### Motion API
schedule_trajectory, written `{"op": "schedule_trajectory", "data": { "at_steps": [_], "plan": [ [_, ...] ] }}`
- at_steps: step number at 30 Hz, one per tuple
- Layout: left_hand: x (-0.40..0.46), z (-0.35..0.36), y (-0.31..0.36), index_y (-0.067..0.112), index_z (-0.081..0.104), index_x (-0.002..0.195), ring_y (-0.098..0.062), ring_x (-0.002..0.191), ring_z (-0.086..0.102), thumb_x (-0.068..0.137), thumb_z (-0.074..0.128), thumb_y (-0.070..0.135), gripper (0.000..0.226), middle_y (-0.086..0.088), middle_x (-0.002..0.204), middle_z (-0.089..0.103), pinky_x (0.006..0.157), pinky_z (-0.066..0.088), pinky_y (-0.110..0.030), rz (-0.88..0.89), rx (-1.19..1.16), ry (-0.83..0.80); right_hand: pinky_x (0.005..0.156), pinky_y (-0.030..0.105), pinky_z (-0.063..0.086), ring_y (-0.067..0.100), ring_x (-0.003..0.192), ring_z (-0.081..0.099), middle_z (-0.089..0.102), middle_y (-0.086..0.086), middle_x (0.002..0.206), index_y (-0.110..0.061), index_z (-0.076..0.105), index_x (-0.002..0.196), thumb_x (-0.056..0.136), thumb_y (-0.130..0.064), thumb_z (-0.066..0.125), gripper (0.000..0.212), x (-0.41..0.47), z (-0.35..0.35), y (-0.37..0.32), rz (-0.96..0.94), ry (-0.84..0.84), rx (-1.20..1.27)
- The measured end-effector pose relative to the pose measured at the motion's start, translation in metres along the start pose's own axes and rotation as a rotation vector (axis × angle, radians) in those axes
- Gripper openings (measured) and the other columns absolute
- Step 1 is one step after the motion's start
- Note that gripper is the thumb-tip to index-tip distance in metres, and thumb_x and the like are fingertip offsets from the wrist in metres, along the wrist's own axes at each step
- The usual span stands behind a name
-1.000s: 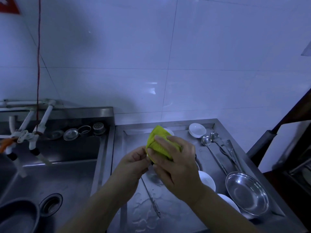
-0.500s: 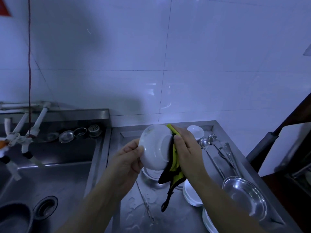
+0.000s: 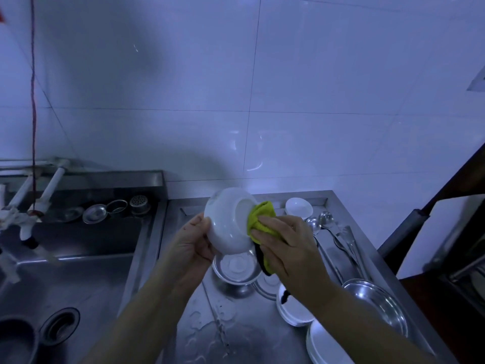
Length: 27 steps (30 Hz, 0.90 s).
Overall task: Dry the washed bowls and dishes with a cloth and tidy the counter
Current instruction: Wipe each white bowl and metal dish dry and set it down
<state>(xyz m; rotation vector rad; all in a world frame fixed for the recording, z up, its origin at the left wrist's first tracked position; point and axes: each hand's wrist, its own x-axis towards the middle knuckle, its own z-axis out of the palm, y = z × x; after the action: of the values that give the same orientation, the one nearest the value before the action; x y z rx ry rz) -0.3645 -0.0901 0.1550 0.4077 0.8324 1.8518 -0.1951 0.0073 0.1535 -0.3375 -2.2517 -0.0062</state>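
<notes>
**Bowl held bottom-up, cloth on its base**

The left hand (image 3: pixel 193 248) grips the white bowl (image 3: pixel 229 223) by its left rim, thumb curled over the outside, the bowl tilted so its foot ring faces the camera. The right hand (image 3: pixel 284 245) comes in from the right with fingers bent around the yellow-green cloth (image 3: pixel 262 219), pressing a bunched wad against the bowl's right side; a dark edge of the cloth hangs below the palm. Both forearms reach up from the near edge, and the bowl is held in the air above the wet steel counter (image 3: pixel 236 332), over a steel bowl (image 3: pixel 235 269) standing there.

No readable writing or label shows anywhere.

Half a second ago the cloth hung long and loose beside the bowl; now it is gathered higher, onto the base, and the bowl is turned more toward the camera.

On the right lie white plates (image 3: pixel 322 345), a steel dish (image 3: pixel 378 303), ladles (image 3: pixel 319 223) and, far back, a small white bowl (image 3: pixel 298 207). The sink (image 3: pixel 65 285) sits left; its contents are dim, possibly a pot at the near corner.
</notes>
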Motion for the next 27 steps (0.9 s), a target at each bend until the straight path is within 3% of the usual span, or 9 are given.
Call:
{"op": "schedule_trajectory", "data": {
  "at_steps": [3, 8, 11, 14, 17, 19, 22, 25, 27],
  "plan": [
    [-0.002, 0.003, -0.003, 0.005, 0.074, 0.086, -0.014, 0.074, 0.071, 0.076, 0.05, 0.012, 0.026, -0.009, 0.084, 0.074, 0.064, 0.058, -0.024, -0.054, 0.015, 0.023, 0.068, 0.046, 0.051, 0.034, 0.083, 0.059, 0.069, 0.008, 0.111, -0.007, 0.075, 0.097, 0.088, -0.014, 0.051, 0.027, 0.009, -0.008, 0.015, 0.032, -0.011, -0.06],
    [-0.005, 0.015, -0.022, 0.002, 0.06, 0.099, -0.016, 0.076, 0.07, 0.092, 0.041, 0.003, 0.021, -0.011, 0.086, 0.073, 0.066, 0.057, -0.024, -0.092, -0.009, 0.066, 0.09, 0.037, 0.043, 0.025, 0.103, 0.05, 0.06, 0.006, 0.126, -0.016, 0.067, 0.118, 0.094, -0.024, 0.048, 0.032, 0.034, -0.004, 0.0, 0.201, 0.044, 0.038],
    [-0.007, 0.027, -0.026, 0.005, 0.059, 0.092, -0.014, 0.066, 0.066, 0.093, 0.04, 0.003, 0.019, -0.008, 0.075, 0.07, 0.062, 0.056, -0.023, -0.091, -0.009, 0.089, 0.082, 0.045, 0.046, 0.032, 0.101, 0.056, 0.059, 0.006, 0.129, -0.017, 0.067, 0.118, 0.094, -0.028, 0.05, 0.032, 0.032, 0.01, -0.023, 0.168, -0.019, -0.013],
    [-0.011, 0.035, -0.025, 0.006, 0.058, 0.089, -0.013, 0.062, 0.062, 0.094, 0.041, 0.005, 0.018, -0.006, 0.071, 0.066, 0.059, 0.054, -0.022, -0.099, -0.033, 0.124, 0.076, 0.046, 0.047, 0.032, 0.101, 0.058, 0.059, 0.005, 0.13, -0.017, 0.07, 0.115, 0.093, -0.028, 0.052, 0.03, 0.019, 0.015, -0.029, 0.169, 0.021, -0.075],
    [-0.012, 0.04, -0.022, 0.005, 0.057, 0.091, -0.013, 0.06, 0.068, 0.096, 0.038, 0.005, 0.02, -0.007, 0.07, 0.07, 0.057, 0.057, -0.021, -0.106, -0.145, 0.15, 0.079, 0.045, 0.047, 0.035, 0.104, 0.059, 0.06, 0.007, 0.129, -0.022, 0.07, 0.116, 0.092, -0.026, 0.061, 0.026, 0.002, 0.019, -0.027, 0.074, 0.124, -0.148],
    [-0.011, 0.042, -0.021, 0.001, 0.058, 0.096, -0.015, 0.064, 0.07, 0.096, 0.039, 0.006, 0.02, -0.011, 0.074, 0.072, 0.065, 0.057, -0.026, -0.134, -0.227, 0.188, 0.084, 0.043, 0.046, 0.034, 0.106, 0.056, 0.055, 0.005, 0.131, -0.028, 0.064, 0.119, 0.091, -0.026, 0.064, 0.029, -0.01, 0.022, -0.024, 0.008, 0.171, -0.173],
    [-0.011, 0.044, -0.023, -0.004, 0.058, 0.103, -0.022, 0.073, 0.071, 0.096, 0.042, 0.008, 0.021, -0.018, 0.082, 0.072, 0.074, 0.057, -0.036, -0.195, -0.308, 0.239, 0.093, 0.041, 0.043, 0.031, 0.112, 0.049, 0.045, 0.005, 0.132, -0.028, 0.058, 0.121, 0.094, -0.028, 0.056, 0.027, -0.022, 0.02, -0.007, 0.079, 0.189, -0.043],
    [-0.013, 0.044, -0.03, -0.004, 0.058, 0.106, -0.026, 0.091, 0.065, 0.096, 0.044, 0.008, 0.022, -0.019, 0.093, 0.071, 0.074, 0.057, -0.04, -0.23, -0.324, 0.276, 0.102, 0.036, 0.039, 0.021, 0.12, 0.046, 0.043, 0.002, 0.135, -0.024, 0.058, 0.125, 0.101, -0.036, 0.036, 0.035, -0.029, 0.014, 0.008, 0.357, 0.208, 0.269],
    [-0.012, 0.046, -0.037, -0.004, 0.056, 0.115, -0.027, 0.101, 0.06, 0.096, 0.043, 0.008, 0.026, -0.018, 0.11, 0.066, 0.084, 0.051, -0.04, -0.251, -0.322, 0.277, 0.106, 0.033, 0.038, 0.016, 0.123, 0.046, 0.046, 0.0, 0.131, -0.021, 0.059, 0.123, 0.1, -0.031, 0.035, 0.035, -0.03, 0.011, 0.018, 0.485, 0.216, 0.425]
  ]
}}
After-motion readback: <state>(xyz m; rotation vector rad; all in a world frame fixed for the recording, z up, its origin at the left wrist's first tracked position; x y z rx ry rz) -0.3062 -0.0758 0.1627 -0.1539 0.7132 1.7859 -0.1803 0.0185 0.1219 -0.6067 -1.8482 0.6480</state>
